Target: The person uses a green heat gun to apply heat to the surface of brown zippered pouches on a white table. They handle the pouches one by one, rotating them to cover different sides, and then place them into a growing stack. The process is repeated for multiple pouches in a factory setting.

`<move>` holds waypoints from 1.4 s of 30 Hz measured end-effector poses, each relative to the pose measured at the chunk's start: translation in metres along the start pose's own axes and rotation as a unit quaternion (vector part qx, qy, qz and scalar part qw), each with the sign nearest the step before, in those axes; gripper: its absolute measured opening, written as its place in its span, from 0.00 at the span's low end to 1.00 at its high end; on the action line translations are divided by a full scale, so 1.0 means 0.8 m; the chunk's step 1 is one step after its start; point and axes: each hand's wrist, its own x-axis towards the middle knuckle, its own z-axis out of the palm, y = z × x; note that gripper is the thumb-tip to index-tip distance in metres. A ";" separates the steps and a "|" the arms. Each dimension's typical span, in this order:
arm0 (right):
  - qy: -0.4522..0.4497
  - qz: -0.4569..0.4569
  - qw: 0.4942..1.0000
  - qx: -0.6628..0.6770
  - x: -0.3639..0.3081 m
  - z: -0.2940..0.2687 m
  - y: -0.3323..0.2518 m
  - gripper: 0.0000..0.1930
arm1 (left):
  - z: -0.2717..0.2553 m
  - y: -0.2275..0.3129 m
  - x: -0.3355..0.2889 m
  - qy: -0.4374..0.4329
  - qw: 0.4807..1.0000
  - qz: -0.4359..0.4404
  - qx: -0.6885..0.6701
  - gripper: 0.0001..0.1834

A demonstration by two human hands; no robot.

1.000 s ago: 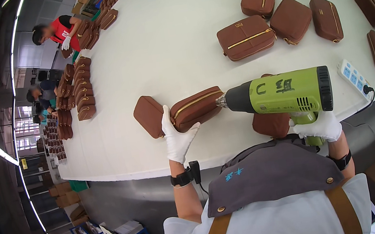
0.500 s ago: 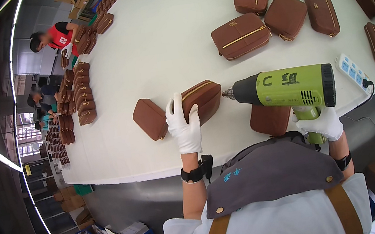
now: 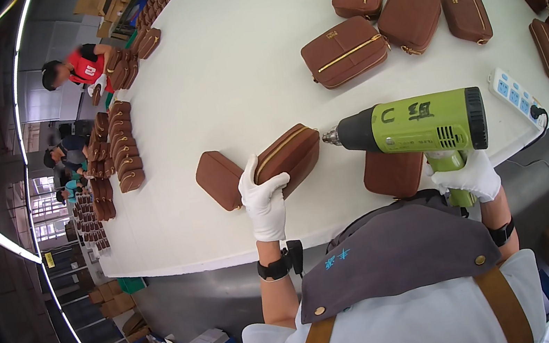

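My left hand (image 3: 264,197), in a white glove, grips a brown zippered bag (image 3: 290,157) standing on its edge on the white table (image 3: 239,71). My right hand (image 3: 470,175), also gloved, holds the handle of a green heat gun (image 3: 422,124). Its dark nozzle points left at the end of the bag, a short gap away. A second brown bag (image 3: 218,179) lies flat just left of my left hand. Another brown bag (image 3: 393,174) lies under the heat gun near the table's front edge.
Several brown bags (image 3: 367,32) lie at the back right of the table, more along its right edge. A white power strip (image 3: 515,97) lies at the right edge. Rows of bags (image 3: 119,151) line the left edge, where a person in red (image 3: 74,68) works.
My left hand has shifted its grip along the bag, which now stands further up on edge. The heat gun has stayed pointed at the bag's end.
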 end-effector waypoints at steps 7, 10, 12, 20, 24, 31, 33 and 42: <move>-0.015 -0.019 0.999 -0.034 0.015 -0.002 0.006 0.28 | -0.010 -0.003 -0.018 0.018 1.000 0.007 0.010 0.21; -0.022 0.003 1.000 0.000 0.016 0.006 0.002 0.27 | -0.011 -0.006 -0.021 0.014 1.000 0.010 0.014 0.17; -0.033 -0.002 0.999 -0.002 0.018 0.010 0.000 0.27 | -0.016 -0.003 -0.020 -0.011 0.998 0.052 0.040 0.16; -0.018 -0.042 0.999 0.005 0.037 0.015 0.002 0.27 | -0.016 -0.006 -0.028 -0.014 0.998 0.057 0.036 0.17; 0.014 -0.054 0.998 0.000 0.046 0.022 -0.004 0.28 | -0.010 0.000 -0.022 -0.017 0.994 0.098 0.038 0.28; -0.021 -0.044 0.996 0.078 0.033 0.016 -0.005 0.37 | -0.008 0.015 -0.015 -0.052 0.928 -0.291 -0.225 0.62; -0.020 -0.054 0.996 0.067 0.029 0.015 -0.012 0.37 | -0.005 0.010 -0.011 -0.064 0.946 -0.264 -0.179 0.62; -0.005 -0.040 0.999 -0.012 0.001 0.019 -0.038 0.32 | 0.005 0.041 0.045 -0.090 0.972 -0.215 -0.029 0.59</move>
